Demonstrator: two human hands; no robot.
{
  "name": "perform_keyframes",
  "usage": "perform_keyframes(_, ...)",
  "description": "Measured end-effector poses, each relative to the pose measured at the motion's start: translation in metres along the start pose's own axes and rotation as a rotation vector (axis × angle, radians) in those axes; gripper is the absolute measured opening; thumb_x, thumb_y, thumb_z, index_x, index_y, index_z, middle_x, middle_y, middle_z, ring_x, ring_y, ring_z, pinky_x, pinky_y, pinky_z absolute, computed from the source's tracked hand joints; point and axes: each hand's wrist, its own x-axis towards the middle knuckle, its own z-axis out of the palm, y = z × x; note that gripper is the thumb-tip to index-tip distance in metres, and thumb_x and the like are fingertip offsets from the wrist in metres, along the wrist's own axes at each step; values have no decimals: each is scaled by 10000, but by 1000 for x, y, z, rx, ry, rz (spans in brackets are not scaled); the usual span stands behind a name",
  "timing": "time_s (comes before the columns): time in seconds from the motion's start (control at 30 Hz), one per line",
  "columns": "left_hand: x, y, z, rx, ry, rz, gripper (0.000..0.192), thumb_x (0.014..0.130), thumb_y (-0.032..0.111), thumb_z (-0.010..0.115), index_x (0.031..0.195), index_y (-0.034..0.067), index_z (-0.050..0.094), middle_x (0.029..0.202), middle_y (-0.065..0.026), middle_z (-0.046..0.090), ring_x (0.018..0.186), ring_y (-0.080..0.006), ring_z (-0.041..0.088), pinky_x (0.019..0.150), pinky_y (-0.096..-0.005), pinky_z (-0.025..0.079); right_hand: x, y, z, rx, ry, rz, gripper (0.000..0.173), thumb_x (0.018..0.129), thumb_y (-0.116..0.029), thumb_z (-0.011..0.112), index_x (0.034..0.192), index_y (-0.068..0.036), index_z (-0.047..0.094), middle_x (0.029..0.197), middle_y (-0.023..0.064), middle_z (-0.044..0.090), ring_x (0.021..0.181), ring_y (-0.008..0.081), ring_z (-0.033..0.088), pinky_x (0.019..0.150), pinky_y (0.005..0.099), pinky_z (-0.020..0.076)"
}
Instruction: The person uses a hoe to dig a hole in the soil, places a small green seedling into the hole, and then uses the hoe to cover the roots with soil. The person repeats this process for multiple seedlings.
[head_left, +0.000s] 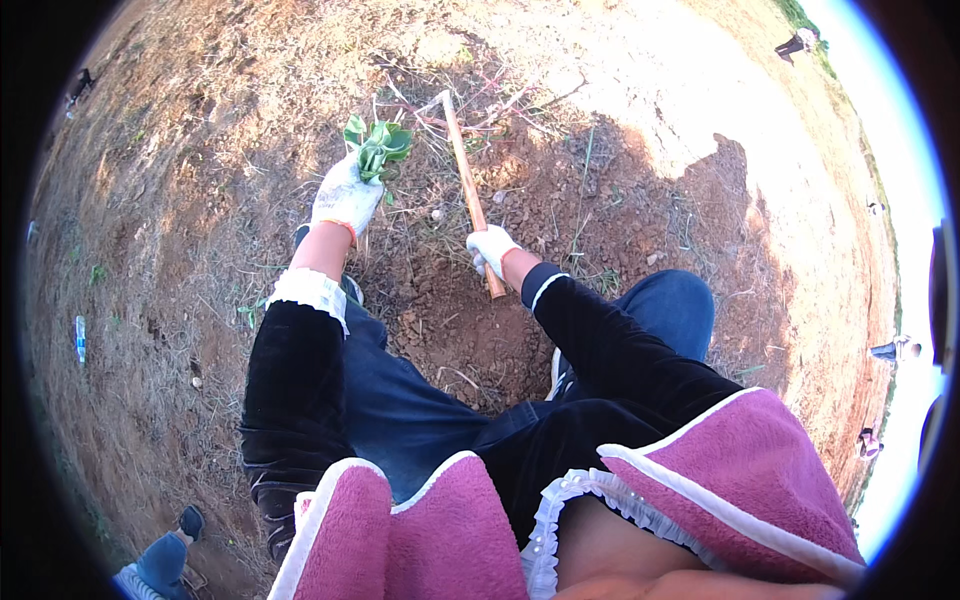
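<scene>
My left hand, in a white work glove, is closed around a bunch of green leaves above the soil. A white glove also covers my right hand, which grips the wooden handle of a small hoe near its lower end. The hoe's metal head points left, next to reddish cut stems lying on the ground. Loose brown soil lies between my feet, below the hoe handle.
Dry grass litter covers the field. A plastic bottle lies at the left. Another person's leg shows at the lower left, and several people stand far off at the right, one of them a person near the top. My knees flank the soil.
</scene>
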Motion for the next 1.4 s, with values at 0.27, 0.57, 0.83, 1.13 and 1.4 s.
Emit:
perform_keyframes(0.27, -8, -16, -4, 16, 8, 11, 436, 872, 159, 645, 1306, 115, 627, 1153, -228, 696, 1081, -414, 653, 947, -450, 524, -58, 2, 0, 114, -84, 53, 130, 855, -44, 622, 883, -89, 504, 667, 18, 473, 461, 122, 426, 440, 334, 398)
perform_keyframes(0.57, -18, -10, -23, -58, 104, -29, 446, 855, 161, 643, 1297, 103, 634, 1139, -207, 712, 1070, -408, 660, 941, -439, 525, -68, 15, -10, 166, -67, 48, 145, 851, -41, 647, 882, -95, 516, 666, 26, 511, 453, 127, 448, 425, 341, 403)
perform_keyframes(0.83, -23, -14, -33, -104, 132, -23, 446, 852, 158, 640, 1292, 90, 637, 1132, -209, 713, 1055, -400, 667, 931, -421, 525, -6, -81, 3, 206, 43, -229, 112, 856, -85, 657, 836, -87, 546, 641, 19, 517, 452, 145, 471, 422, 340, 406)
perform_keyframes(1.13, -14, -10, -19, -28, 60, -16, 414, 876, 173, 646, 1284, 102, 631, 1154, -210, 702, 1075, -406, 652, 955, -430, 522, -23, 19, -1, -43, 43, 26, 124, 843, -57, 653, 878, -68, 534, 638, 64, 536, 437, 172, 485, 405, 373, 419)
perform_keyframes(1.4, -10, -9, -20, -66, 53, -7, 429, 872, 177, 662, 1295, 113, 631, 1167, -211, 701, 1081, -406, 656, 956, -442, 523, -11, -26, -25, -70, 16, 83, 95, 851, -87, 659, 812, -39, 586, 625, 38, 528, 464, 155, 489, 436, 353, 421)
